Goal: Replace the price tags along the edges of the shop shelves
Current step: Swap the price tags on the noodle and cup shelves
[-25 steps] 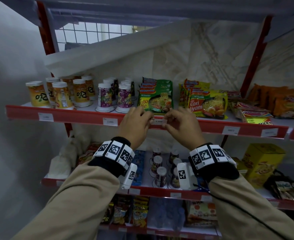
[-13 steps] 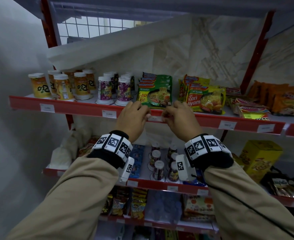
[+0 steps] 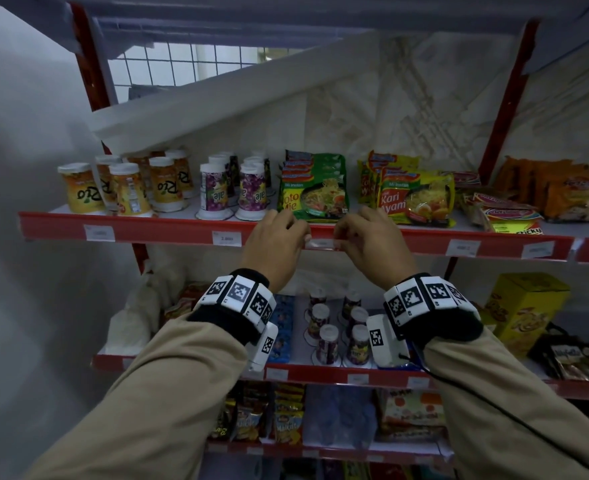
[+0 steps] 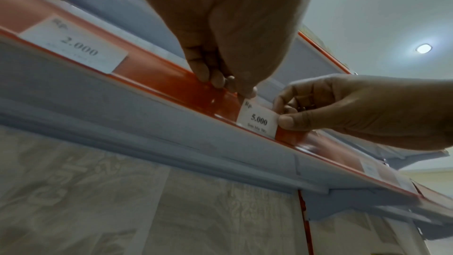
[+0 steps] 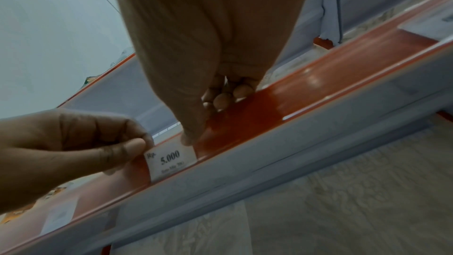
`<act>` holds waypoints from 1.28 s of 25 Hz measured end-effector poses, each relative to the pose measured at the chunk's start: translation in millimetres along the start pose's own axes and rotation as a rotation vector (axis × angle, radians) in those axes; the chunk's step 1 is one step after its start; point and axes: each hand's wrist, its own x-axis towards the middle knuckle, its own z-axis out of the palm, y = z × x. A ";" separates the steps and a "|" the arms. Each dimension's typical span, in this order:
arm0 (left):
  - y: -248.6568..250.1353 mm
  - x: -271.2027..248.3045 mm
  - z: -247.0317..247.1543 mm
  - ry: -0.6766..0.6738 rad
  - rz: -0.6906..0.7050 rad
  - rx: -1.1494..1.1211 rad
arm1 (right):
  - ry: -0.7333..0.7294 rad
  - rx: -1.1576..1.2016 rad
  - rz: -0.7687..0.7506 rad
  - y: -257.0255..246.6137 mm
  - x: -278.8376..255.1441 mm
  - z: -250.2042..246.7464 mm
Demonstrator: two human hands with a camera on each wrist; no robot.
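At centre frame the 5.000 price tag (image 4: 257, 121) sits in the red shelf-edge strip (image 3: 182, 232). Left hand (image 3: 275, 242) and right hand (image 3: 369, 244) pinch its opposite ends. It looks light, thin and easily creased, so it is best held by the edges.

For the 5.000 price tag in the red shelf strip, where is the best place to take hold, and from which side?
Likely by its short side edges, coming from the front. The 5.000 price tag lies flat in the red shelf strip, so only its ends are free. The left hand and right hand each pinch one end.
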 end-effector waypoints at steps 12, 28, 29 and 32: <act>2.7 5.9 -11.9 0.045 0.104 0.263 | 0.133 -0.131 0.064 47.8 -32.9 -34.7; 162.1 51.3 54.2 -0.070 0.151 0.133 | 0.087 -0.190 0.092 141.9 -72.9 -82.7; 163.6 51.3 54.5 -0.053 0.136 0.122 | 0.112 -0.182 0.071 143.0 -73.8 -82.3; 169.4 51.3 55.5 -0.007 0.110 0.098 | 0.149 -0.206 0.003 146.6 -77.0 -80.0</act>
